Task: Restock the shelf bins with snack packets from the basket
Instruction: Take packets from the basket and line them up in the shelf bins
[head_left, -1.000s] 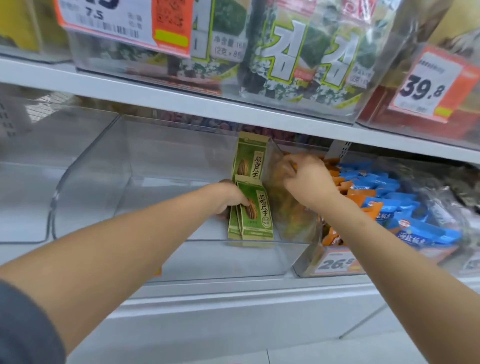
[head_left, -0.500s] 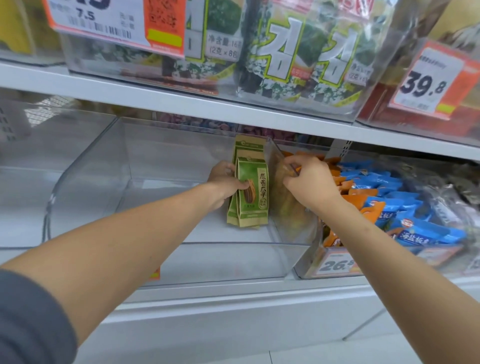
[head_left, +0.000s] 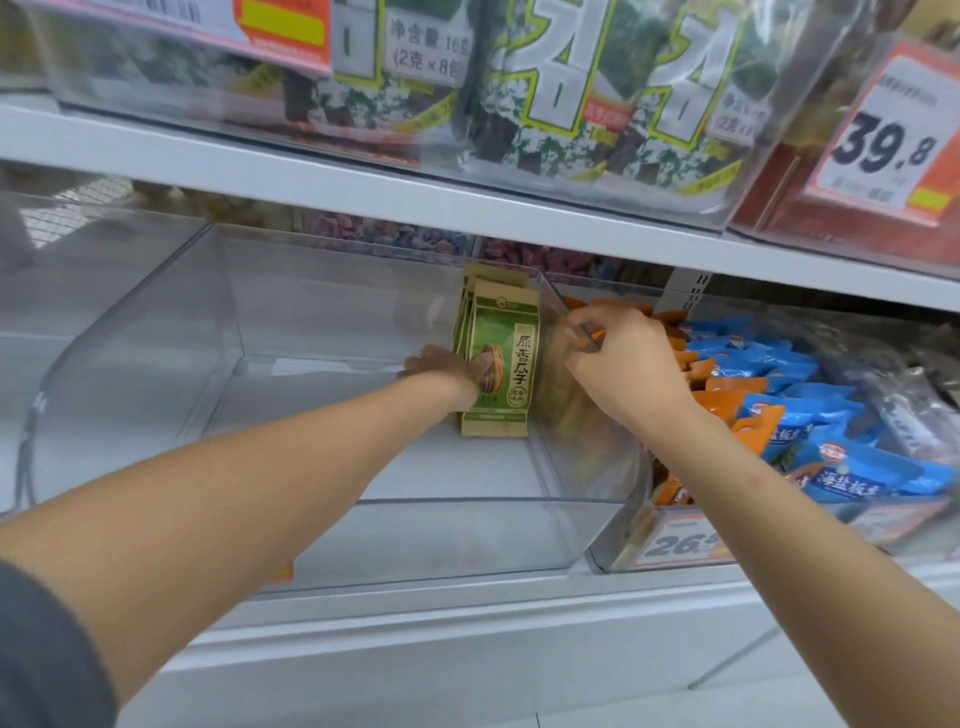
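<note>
L hand (head_left: 441, 366) reaches over the front rim into the clear bin (head_left: 447, 500) on the lower shelf and touches the left edge of the green pkts (head_left: 501, 364). Its fingertips are hidden by the stack, so can't tell if it grips or only presses. The green pkts are a few, upright, packed front to back w/ the printed face twd the camera. They stand on the bin floor at the right rear, right up against the bin's right wall. R hand (head_left: 618, 358) is at the top edge of that wall, fingers curled over the rim & holding it. Its fingertips show thru the clear plastic on the inner side, just beside the stack's top right corner; can't tell if they touch it. R forearm crosses above the next bin (head_left: 613, 545), which sits directly to the right. It holds orange pkts (head_left: 727, 387) nearer the shared side and blue pkts (head_left: 810, 415) further right, piled loose. A price tag (head_left: 685, 543) on its front starts w/ 26, rest unreadable. Above, a grey shelf board (head_left: 363, 192) carries clear bins w/ seaweed packs (head_left: 597, 93), and a 39.8 tag (head_left: 888, 140) hangs at far right. A dark sleeve (head_left: 47, 654) shows on the L arm, btm left corner.
</note>
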